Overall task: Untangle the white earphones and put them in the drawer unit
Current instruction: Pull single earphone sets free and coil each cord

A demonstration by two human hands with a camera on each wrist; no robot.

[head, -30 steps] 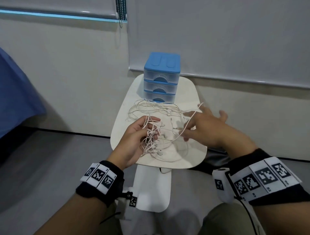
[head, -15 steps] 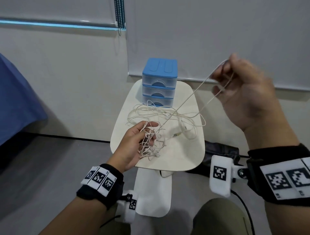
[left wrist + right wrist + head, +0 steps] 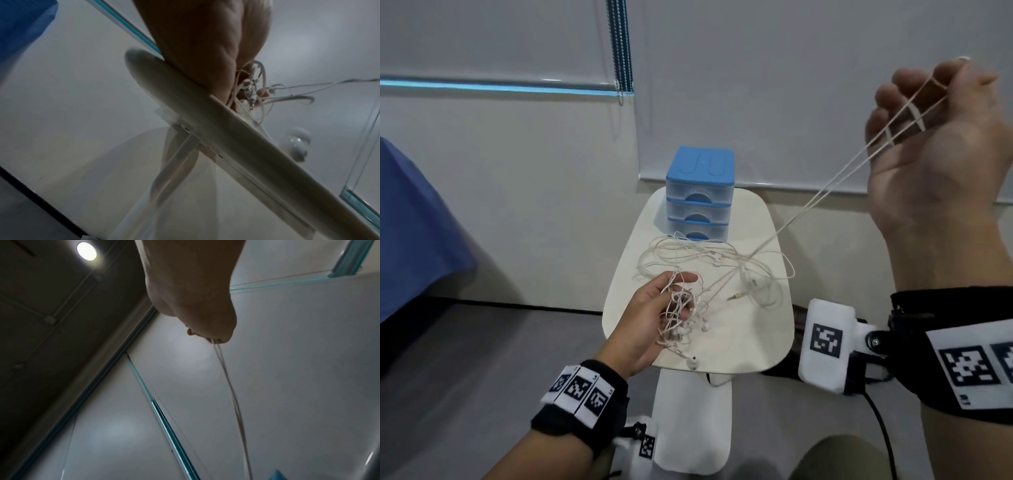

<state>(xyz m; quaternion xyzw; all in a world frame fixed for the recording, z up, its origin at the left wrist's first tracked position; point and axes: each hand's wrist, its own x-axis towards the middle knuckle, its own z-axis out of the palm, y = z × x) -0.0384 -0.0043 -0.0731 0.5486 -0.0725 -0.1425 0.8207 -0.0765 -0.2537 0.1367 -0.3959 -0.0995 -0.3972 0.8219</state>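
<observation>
A tangle of white earphones (image 3: 709,263) lies spread over the small white table (image 3: 753,342). My left hand (image 3: 654,315) grips the knotted bunch of cords (image 3: 681,315) at the table's near left; the same hand (image 3: 205,48) and cords (image 3: 252,84) show in the left wrist view. My right hand (image 3: 941,130) is raised high at the right and pinches a doubled strand (image 3: 825,192) stretched taut up from the tangle; that strand (image 3: 228,386) hangs below the fingers in the right wrist view. The blue three-drawer unit (image 3: 700,192) stands at the table's far edge, drawers closed.
A jack plug (image 3: 734,296) and loose earbuds (image 3: 692,362) lie on the tabletop. A blue cloth (image 3: 417,219) hangs at the left. A bead chain (image 3: 619,51) dangles by the wall behind. The table's white base (image 3: 691,421) sits on the grey floor below.
My right hand has risen up and to the right, drawing the strand out of the tangle until it is taut. The left hand keeps its hold on the knotted bunch.
</observation>
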